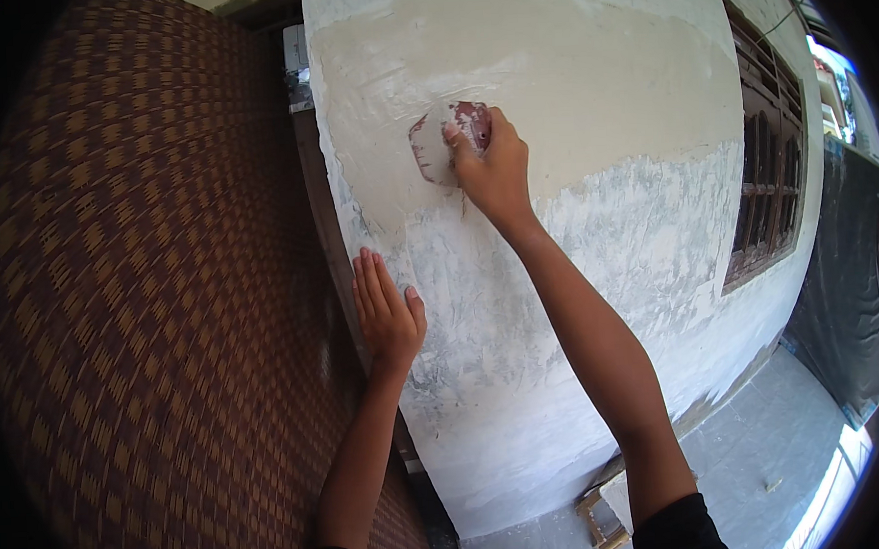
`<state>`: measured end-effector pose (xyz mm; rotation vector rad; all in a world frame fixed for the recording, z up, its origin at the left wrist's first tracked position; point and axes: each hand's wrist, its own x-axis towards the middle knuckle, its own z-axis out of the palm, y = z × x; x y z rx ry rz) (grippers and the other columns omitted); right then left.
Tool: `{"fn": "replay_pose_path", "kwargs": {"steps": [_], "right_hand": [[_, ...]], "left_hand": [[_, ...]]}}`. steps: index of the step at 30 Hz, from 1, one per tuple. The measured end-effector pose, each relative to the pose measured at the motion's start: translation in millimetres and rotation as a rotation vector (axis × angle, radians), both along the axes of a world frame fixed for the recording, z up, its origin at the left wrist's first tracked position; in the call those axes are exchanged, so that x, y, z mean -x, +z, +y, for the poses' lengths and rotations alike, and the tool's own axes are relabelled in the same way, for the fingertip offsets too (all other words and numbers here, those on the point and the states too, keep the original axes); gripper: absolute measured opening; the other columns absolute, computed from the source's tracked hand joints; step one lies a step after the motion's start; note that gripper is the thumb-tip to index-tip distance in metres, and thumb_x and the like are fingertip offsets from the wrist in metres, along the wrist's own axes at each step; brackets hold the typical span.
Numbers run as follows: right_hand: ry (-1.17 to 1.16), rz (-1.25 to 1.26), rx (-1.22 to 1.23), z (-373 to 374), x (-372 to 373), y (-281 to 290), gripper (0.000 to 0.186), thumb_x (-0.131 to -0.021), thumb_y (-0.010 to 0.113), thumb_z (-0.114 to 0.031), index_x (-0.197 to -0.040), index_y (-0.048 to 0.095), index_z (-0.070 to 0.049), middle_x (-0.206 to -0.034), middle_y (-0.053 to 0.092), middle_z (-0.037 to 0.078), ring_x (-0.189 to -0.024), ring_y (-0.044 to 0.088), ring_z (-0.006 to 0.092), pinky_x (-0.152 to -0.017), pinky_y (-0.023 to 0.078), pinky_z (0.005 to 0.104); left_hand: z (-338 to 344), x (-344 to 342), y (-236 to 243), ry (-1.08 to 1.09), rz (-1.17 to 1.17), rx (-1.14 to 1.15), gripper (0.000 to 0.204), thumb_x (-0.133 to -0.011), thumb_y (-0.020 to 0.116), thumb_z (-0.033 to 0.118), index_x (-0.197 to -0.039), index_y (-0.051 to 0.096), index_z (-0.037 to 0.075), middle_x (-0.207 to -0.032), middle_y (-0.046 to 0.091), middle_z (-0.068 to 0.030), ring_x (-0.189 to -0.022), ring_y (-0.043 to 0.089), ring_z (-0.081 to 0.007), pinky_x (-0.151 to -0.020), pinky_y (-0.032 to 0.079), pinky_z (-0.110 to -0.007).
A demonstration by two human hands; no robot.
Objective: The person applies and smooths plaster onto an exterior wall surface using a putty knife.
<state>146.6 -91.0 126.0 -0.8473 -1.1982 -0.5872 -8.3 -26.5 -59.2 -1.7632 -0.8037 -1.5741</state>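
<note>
Right hand: fingers curled round a flat reddish scraper, thumb pressed on its smeared face. Scraper sits against the wall at the lower left part of a cream coat. Left hand: fingers straight and together, thumb spread, nothing visible in it – laid at the wall's left edge, apparently as a brace.

Below the coat, a patchy grey-white band; its border with the cream is ragged. Woven panel to the left, barred window to the right, grey floor beneath.

Step in hand, as I judge it: spreading and smoothing the coat. Next stroke calls for even pressure – blade nearly flat, ridges feathered out.
</note>
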Motion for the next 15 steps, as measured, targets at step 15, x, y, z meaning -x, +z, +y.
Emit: {"fn": "replay_pose_path", "kwargs": {"steps": [15], "right_hand": [[0.088,0.098,0.032,-15.0,-32.3,-7.7,0.029,-0.092,0.068,-0.021,-0.106,0.058,0.002,-0.1,0.066,0.024,-0.09,0.066,0.0365,-0.079,0.051,0.0418]], "left_hand": [[0.9,8.0,-1.8,0.009,0.015,0.011,0.064,-0.098,0.043,0.02,-0.15,0.024,-0.011,-0.158,0.026,-0.0278,-0.148,0.026,-0.0417,-0.119,0.024,-0.053]]}}
